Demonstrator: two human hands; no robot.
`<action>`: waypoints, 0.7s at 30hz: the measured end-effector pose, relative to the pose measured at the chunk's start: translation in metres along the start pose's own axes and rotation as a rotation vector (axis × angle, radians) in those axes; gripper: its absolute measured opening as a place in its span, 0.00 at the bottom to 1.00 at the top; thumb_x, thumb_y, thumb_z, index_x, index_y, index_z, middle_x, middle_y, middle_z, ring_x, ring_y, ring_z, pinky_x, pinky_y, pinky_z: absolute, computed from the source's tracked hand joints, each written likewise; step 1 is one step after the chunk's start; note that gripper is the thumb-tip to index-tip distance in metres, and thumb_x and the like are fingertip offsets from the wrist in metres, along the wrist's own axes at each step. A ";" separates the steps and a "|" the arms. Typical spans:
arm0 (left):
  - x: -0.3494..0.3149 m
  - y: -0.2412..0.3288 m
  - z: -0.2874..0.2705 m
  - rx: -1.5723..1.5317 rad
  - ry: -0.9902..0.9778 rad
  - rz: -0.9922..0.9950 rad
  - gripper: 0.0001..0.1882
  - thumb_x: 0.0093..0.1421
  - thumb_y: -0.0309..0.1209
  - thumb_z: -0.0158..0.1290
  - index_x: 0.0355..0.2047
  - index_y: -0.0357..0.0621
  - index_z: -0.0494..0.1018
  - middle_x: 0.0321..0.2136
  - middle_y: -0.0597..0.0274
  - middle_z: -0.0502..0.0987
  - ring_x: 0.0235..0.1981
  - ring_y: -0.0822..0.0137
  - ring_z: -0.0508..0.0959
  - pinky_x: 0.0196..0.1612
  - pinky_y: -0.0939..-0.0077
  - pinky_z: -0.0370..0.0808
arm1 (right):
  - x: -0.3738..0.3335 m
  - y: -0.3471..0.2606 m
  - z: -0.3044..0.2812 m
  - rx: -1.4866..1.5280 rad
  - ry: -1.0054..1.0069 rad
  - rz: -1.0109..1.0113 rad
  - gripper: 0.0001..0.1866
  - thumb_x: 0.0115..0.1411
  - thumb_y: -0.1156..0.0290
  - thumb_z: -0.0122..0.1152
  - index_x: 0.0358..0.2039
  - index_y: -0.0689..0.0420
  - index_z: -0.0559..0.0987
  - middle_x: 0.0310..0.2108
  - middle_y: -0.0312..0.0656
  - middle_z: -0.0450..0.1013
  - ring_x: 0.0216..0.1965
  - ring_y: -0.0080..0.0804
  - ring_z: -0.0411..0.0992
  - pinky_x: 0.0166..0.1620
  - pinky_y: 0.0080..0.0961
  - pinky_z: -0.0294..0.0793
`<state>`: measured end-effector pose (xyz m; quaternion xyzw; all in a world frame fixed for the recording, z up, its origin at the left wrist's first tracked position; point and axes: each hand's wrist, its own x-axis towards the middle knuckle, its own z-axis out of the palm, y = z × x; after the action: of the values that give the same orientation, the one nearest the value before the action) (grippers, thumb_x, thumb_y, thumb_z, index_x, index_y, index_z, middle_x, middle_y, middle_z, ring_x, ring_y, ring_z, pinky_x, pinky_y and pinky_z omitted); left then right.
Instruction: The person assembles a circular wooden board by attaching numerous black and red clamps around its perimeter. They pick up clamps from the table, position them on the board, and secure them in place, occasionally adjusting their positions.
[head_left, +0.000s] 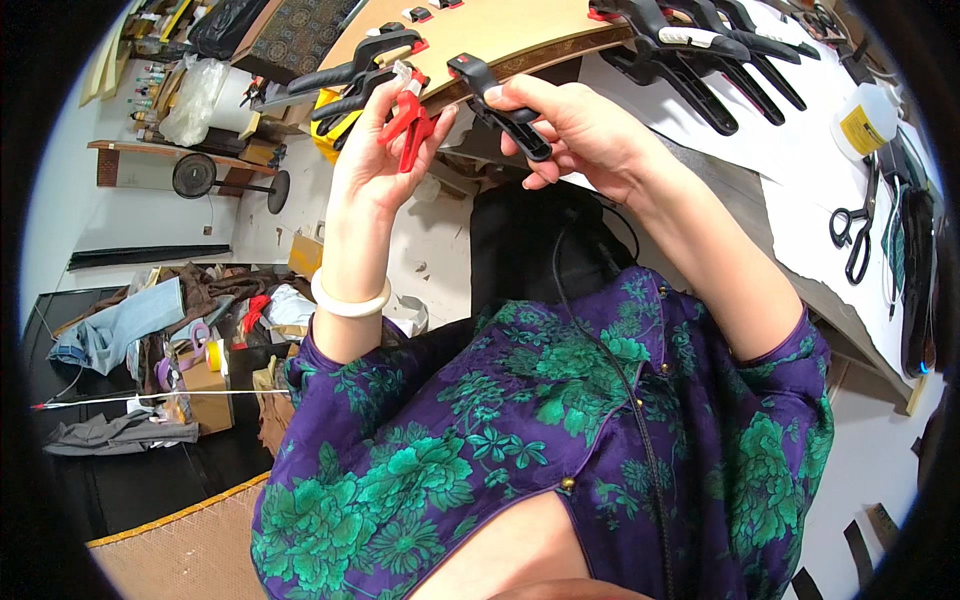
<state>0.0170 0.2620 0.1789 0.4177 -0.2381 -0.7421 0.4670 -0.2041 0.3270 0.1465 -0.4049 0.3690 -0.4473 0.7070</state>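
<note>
Between the thumb and fingers of my left hand (365,160) is a small red spring clamp (408,128), held upright just in front of the curved wooden board (520,35). My right hand (590,125) pinches a black spring clamp (508,125), its jaw end lying over the board's near edge. Whether that jaw bites on the board I cannot tell. Just left of it, black spring clamps (352,72) with red-tipped jaws sit at the board's edge, partly behind my left fingers. Larger black clamps (690,85) stand along the edge to the right.
White paper (740,125) covers the table on the right, with black scissors (856,232) and a translucent bottle (862,122) with a yellow label. Small clips (418,14) lie on the board's far part. At left are a black fan (195,175) and piled fabric (130,320).
</note>
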 end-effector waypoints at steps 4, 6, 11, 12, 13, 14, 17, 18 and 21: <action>-0.002 0.001 -0.002 0.004 -0.015 0.000 0.20 0.58 0.31 0.64 0.46 0.33 0.72 0.42 0.52 0.79 0.43 0.54 0.82 0.47 0.63 0.86 | 0.004 0.006 -0.002 0.008 0.010 0.018 0.27 0.57 0.42 0.63 0.30 0.59 0.79 0.19 0.33 0.73 0.12 0.17 0.65 0.32 0.24 0.80; -0.001 0.001 -0.001 0.010 -0.015 -0.016 0.19 0.58 0.31 0.64 0.45 0.34 0.73 0.43 0.52 0.79 0.43 0.56 0.82 0.46 0.64 0.86 | 0.004 0.005 -0.004 0.012 -0.006 0.014 0.29 0.55 0.41 0.63 0.29 0.60 0.79 0.17 0.34 0.72 0.12 0.18 0.66 0.29 0.23 0.80; 0.000 0.002 0.001 0.003 -0.019 0.023 0.19 0.59 0.32 0.64 0.46 0.33 0.73 0.44 0.50 0.79 0.44 0.54 0.81 0.48 0.63 0.86 | 0.000 -0.001 -0.010 -0.077 -0.045 0.019 0.37 0.54 0.32 0.58 0.27 0.62 0.80 0.14 0.35 0.71 0.15 0.21 0.73 0.24 0.17 0.79; 0.001 0.002 0.001 0.000 -0.006 0.027 0.20 0.60 0.33 0.63 0.47 0.34 0.73 0.45 0.48 0.78 0.46 0.50 0.80 0.49 0.62 0.85 | -0.001 -0.002 -0.013 -0.075 -0.076 0.016 0.44 0.54 0.25 0.51 0.28 0.63 0.79 0.16 0.38 0.73 0.16 0.22 0.75 0.23 0.14 0.77; 0.001 0.002 0.001 -0.002 0.008 0.029 0.20 0.61 0.34 0.62 0.48 0.34 0.73 0.46 0.46 0.77 0.47 0.47 0.80 0.50 0.62 0.84 | -0.002 -0.002 -0.016 -0.074 -0.049 0.000 0.45 0.54 0.24 0.49 0.29 0.63 0.79 0.16 0.39 0.74 0.16 0.22 0.75 0.23 0.14 0.76; 0.001 0.002 0.001 0.002 0.006 0.032 0.21 0.61 0.34 0.62 0.48 0.34 0.73 0.46 0.45 0.77 0.47 0.47 0.79 0.50 0.61 0.84 | -0.004 -0.003 -0.018 -0.072 -0.022 -0.017 0.45 0.54 0.23 0.48 0.30 0.63 0.79 0.17 0.41 0.75 0.16 0.22 0.75 0.23 0.14 0.76; 0.000 0.001 0.004 0.001 0.003 0.037 0.20 0.59 0.33 0.64 0.47 0.34 0.73 0.46 0.46 0.77 0.46 0.48 0.80 0.49 0.61 0.85 | -0.006 0.007 -0.025 -0.016 0.045 -0.069 0.44 0.58 0.26 0.44 0.32 0.62 0.80 0.19 0.42 0.77 0.16 0.21 0.74 0.24 0.13 0.74; 0.000 0.001 0.005 -0.010 0.005 0.035 0.20 0.58 0.32 0.64 0.46 0.33 0.73 0.44 0.48 0.78 0.45 0.50 0.81 0.47 0.62 0.86 | -0.007 0.010 -0.029 -0.017 0.036 -0.077 0.43 0.60 0.27 0.43 0.32 0.62 0.80 0.19 0.42 0.77 0.16 0.21 0.73 0.25 0.13 0.73; -0.001 0.006 0.003 -0.017 -0.010 0.013 0.20 0.57 0.32 0.65 0.45 0.33 0.73 0.42 0.49 0.79 0.43 0.50 0.82 0.44 0.64 0.87 | -0.007 0.028 -0.041 0.023 0.027 -0.070 0.40 0.63 0.32 0.43 0.33 0.63 0.80 0.18 0.40 0.76 0.17 0.21 0.72 0.25 0.14 0.70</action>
<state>0.0171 0.2601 0.1854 0.4085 -0.2368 -0.7431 0.4741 -0.2331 0.3311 0.1060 -0.4033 0.3593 -0.4813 0.6904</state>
